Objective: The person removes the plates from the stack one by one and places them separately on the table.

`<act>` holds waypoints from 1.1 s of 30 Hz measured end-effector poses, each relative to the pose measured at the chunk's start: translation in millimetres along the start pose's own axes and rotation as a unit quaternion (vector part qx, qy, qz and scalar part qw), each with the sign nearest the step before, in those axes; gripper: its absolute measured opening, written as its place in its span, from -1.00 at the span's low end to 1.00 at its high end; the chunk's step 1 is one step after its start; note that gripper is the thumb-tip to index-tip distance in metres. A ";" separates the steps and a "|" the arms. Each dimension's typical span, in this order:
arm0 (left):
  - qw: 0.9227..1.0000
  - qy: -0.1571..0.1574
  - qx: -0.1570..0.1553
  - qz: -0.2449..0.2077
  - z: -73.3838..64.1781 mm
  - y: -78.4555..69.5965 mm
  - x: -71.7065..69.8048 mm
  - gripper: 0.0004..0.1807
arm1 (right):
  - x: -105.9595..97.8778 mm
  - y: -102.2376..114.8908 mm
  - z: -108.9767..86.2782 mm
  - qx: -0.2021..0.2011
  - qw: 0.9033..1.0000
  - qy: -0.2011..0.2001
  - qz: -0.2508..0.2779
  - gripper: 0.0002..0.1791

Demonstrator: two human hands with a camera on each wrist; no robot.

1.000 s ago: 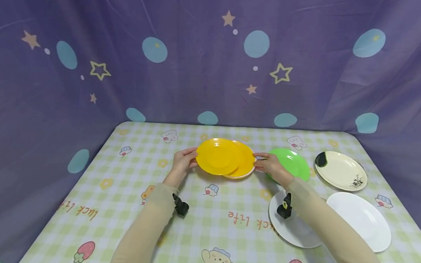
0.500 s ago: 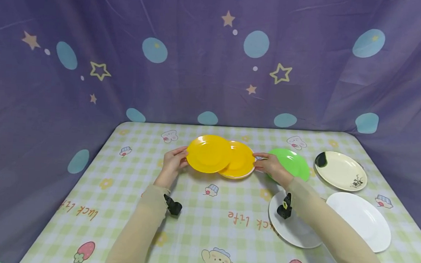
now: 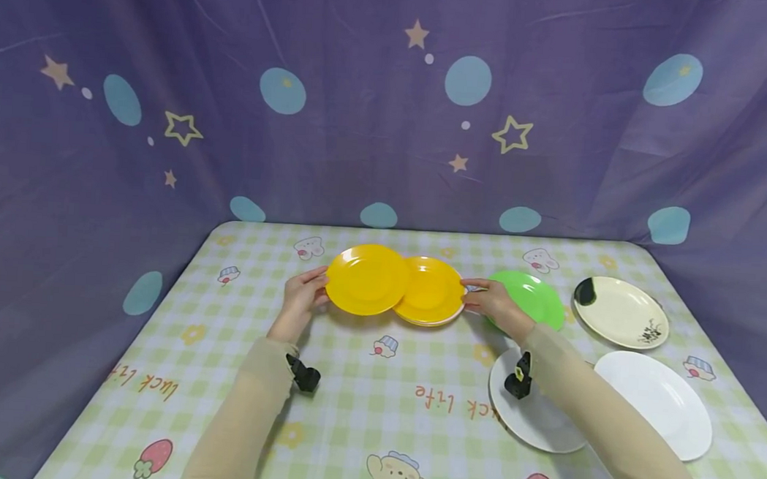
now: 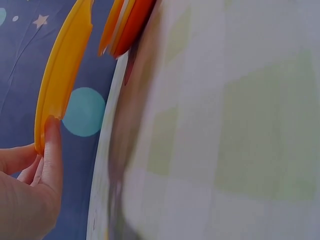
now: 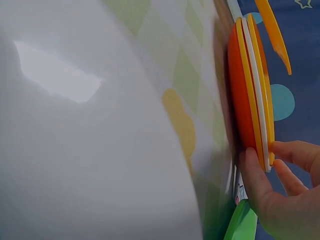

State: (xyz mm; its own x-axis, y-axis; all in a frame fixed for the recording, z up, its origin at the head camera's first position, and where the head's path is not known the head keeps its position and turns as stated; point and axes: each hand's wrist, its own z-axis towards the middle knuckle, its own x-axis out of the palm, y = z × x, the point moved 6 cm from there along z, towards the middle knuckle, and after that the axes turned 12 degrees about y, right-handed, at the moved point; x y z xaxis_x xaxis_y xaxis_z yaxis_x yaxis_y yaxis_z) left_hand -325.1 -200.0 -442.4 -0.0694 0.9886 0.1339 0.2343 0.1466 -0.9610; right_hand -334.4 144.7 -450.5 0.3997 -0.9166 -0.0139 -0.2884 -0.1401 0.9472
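Okay, left hand (image 3: 301, 294) pinches a yellow plate (image 3: 364, 281) over the table (image 3: 339, 420); right hand (image 3: 493, 302) pinches the plate stack (image 3: 434, 292). Head view overlaps them; wrist views show a gap, plus a sandwiched white layer (image 5: 257, 82).

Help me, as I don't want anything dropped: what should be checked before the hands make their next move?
1. Left hand pinches the rim of its yellow plate: ok.
2. Right hand pinches the rim of the stack: ok.
3. Yellow plate apart from the stack: ok, a gap shows in both wrist views.
4. Yellow plate fully to one side of the stack: not ok, they overlap in the head view.
5. Exact number of plates in the stack: cannot tell.
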 end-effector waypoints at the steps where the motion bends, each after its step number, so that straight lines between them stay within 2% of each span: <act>1: 1.000 0.001 -0.002 0.001 -0.4 -0.3 -1.4 -0.61 | -0.1 -0.1 0.0 0.000 1.000 -0.001 -0.001 -0.48; 8: 1.000 0.002 0.001 -0.001 -3.9 -4.6 -11.2 -0.60 | -0.7 -0.9 0.5 -0.002 1.000 0.000 -0.003 -0.48; 18: 1.000 -0.018 -0.014 -0.001 -5.2 -3.6 -29.0 -0.60 | -1.0 0.0 0.7 -0.001 1.000 0.001 0.005 -0.48; 25: 0.999 -0.035 -0.029 0.022 -5.2 -1.1 -39.2 -0.60 | 0.5 0.4 0.9 -0.004 1.000 0.009 0.012 -0.48; 33: 0.996 -0.037 -0.047 0.058 -4.2 2.5 -45.1 -0.61 | -0.7 -0.3 0.7 -0.001 1.000 0.006 0.013 -0.48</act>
State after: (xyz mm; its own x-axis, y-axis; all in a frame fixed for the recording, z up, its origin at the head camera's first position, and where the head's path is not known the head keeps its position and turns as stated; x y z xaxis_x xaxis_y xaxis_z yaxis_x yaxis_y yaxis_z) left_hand -317.2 -244.2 -449.8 -0.1072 0.9942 0.0008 0.3345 0.0368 -0.9417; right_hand -335.2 145.2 -450.9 0.4027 -0.9152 0.0138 -0.2966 -0.1162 0.9479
